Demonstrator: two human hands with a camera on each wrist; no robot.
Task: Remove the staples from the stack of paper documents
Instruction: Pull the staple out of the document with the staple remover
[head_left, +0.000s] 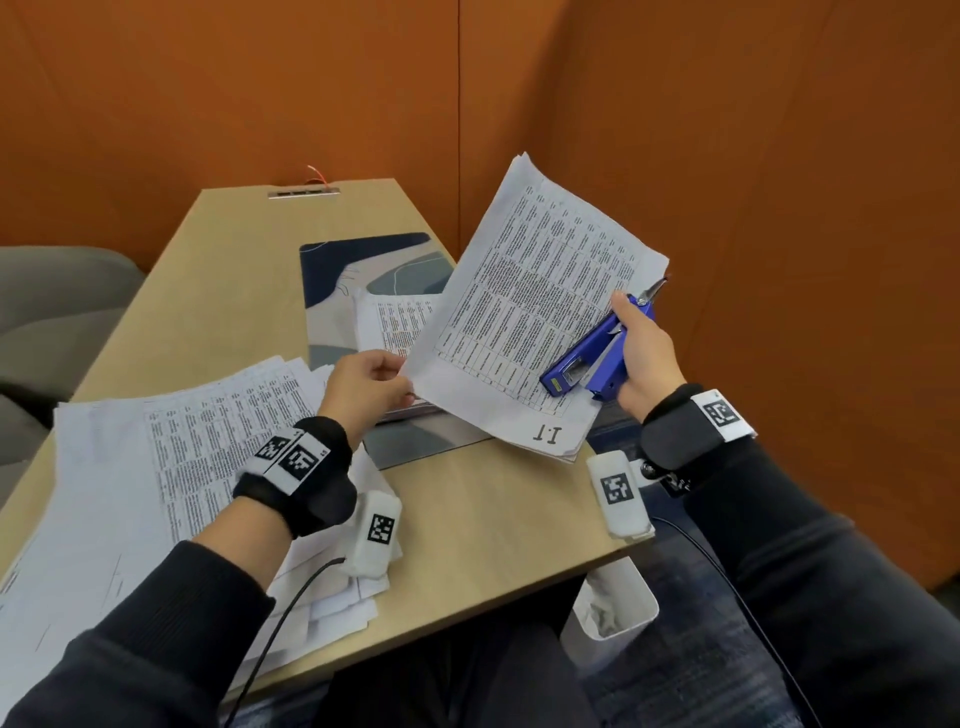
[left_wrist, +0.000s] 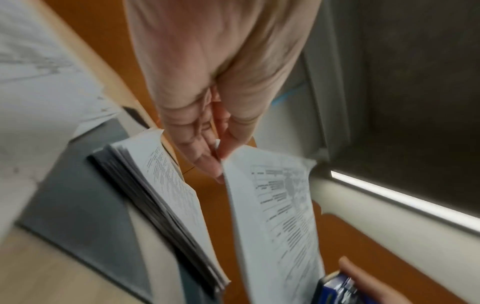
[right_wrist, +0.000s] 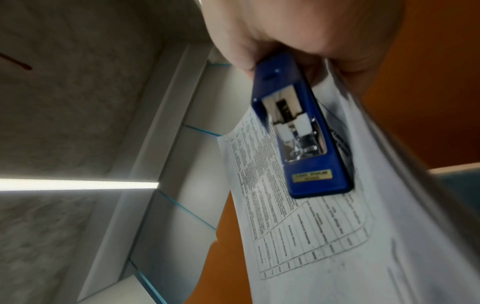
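A stapled set of printed table sheets (head_left: 530, 312) is held up above the table's right side. My left hand (head_left: 371, 387) pinches its near left corner between thumb and fingers (left_wrist: 207, 162). My right hand (head_left: 641, 345) grips a blue stapler (head_left: 592, 358) against the set's right edge, with the metal remover tip (head_left: 655, 289) pointing up past the paper's corner. In the right wrist view the blue stapler (right_wrist: 301, 131) lies on the printed page (right_wrist: 298, 226). A stack of documents (head_left: 400, 325) rests on the desk mat. The staple itself is not visible.
A loose spread of sheets (head_left: 156, 467) covers the table's left front. A patterned desk mat (head_left: 363, 265) lies mid-table on the wooden table (head_left: 493, 525). A white bin (head_left: 610, 613) stands on the floor below the right edge. Orange walls close in behind.
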